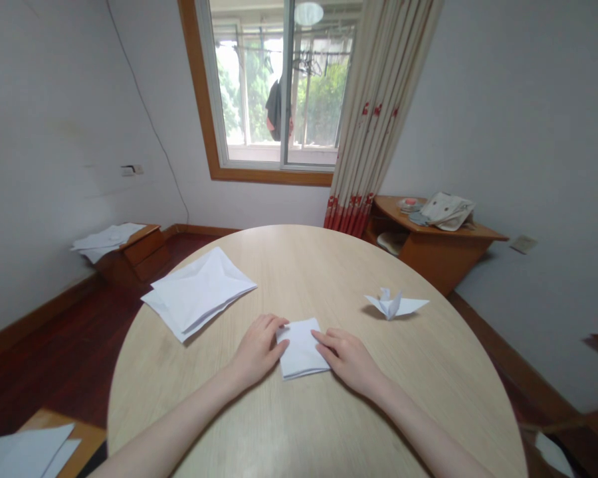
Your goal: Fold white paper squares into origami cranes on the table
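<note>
A small folded square of white paper (pixel 303 352) lies flat on the round table, with layers showing along its near edge. My left hand (pixel 259 348) rests at its left side, thumb and fingers apart and touching the paper's edge. On the opposite side my right hand (pixel 349 358) has its fingers stretched out over the paper's right edge. Neither hand appears to grip the square. To the right stands a white paper crane (pixel 393 307), wings spread, away from both hands. Left of my hands lies a stack of larger creased white sheets (pixel 204 292).
The round wooden table (pixel 319 435) fills the foreground. Beyond it, a corner desk (pixel 443 259) holds a cloth bag (pixel 446 210). A low cabinet (pixel 147 249) with papers stands at the left wall. More papers (pixel 27 451) lie at the lower left. A curtain (pixel 373 119) hangs beside the window.
</note>
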Motion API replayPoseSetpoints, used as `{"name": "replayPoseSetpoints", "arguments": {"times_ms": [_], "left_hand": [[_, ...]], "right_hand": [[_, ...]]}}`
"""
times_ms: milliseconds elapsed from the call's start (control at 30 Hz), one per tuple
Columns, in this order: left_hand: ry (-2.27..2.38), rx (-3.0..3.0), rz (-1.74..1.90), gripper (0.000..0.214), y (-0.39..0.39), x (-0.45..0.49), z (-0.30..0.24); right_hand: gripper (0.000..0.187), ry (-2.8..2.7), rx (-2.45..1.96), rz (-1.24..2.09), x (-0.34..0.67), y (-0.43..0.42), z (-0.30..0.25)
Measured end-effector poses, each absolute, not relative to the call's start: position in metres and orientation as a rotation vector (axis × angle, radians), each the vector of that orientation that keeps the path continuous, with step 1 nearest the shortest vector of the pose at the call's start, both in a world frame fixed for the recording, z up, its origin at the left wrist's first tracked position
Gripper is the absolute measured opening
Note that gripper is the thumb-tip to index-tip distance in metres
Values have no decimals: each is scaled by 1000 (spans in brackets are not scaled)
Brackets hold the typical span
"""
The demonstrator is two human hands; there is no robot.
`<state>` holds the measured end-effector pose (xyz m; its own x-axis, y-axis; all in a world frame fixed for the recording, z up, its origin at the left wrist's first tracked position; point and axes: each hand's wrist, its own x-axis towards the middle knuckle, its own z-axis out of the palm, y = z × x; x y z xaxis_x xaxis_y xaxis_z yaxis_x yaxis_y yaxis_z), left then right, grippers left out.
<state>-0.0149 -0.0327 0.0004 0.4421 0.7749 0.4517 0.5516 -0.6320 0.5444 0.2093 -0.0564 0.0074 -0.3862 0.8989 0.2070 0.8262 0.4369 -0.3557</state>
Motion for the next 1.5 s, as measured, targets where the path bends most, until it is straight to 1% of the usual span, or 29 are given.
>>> {"name": "replayPoseSetpoints", "arguments": {"times_ms": [200,367,467,533,700,867,1033,1133,1233,1400,1500], "left_hand": [[1176,2605,821,17,-35,-14,-2],[1153,2694,741,27,-38,-14,1],[1169,2723,669,31,-40,-13,4],[1179,2724,637,32,-40,-12,4],[1179,2724,676,35,-37,-11,-7],[1184,2773,617,42,-30,-13,-21],[1192,2873,485,40,-31,-13,-21],[1202,2884,478,40,-35,-11,-16],[1174,2857,538,37,-37,-9,-10],[1172,2749,606,23,-40,-8,-3],[1188,2699,604,24,-41,-9,-3]], "right_hand": [[33,-2318,-1442,226,211,-56,2],[28,-2310,-1413,201,210,-56,3],[26,-2278,-1314,167,207,-56,3],[30,-2264,-1231,168,205,-56,-1],[52,-2417,-1119,223,205,-54,-13],[48,-2533,-1200,290,205,-56,-5],[52,-2614,-1248,395,200,-62,12],[54,-2586,-1270,485,199,-64,18],[56,-2571,-1295,564,200,-66,21],[61,-2552,-1332,695,201,-67,24],[66,-2559,-1404,720,200,-69,22]]}}
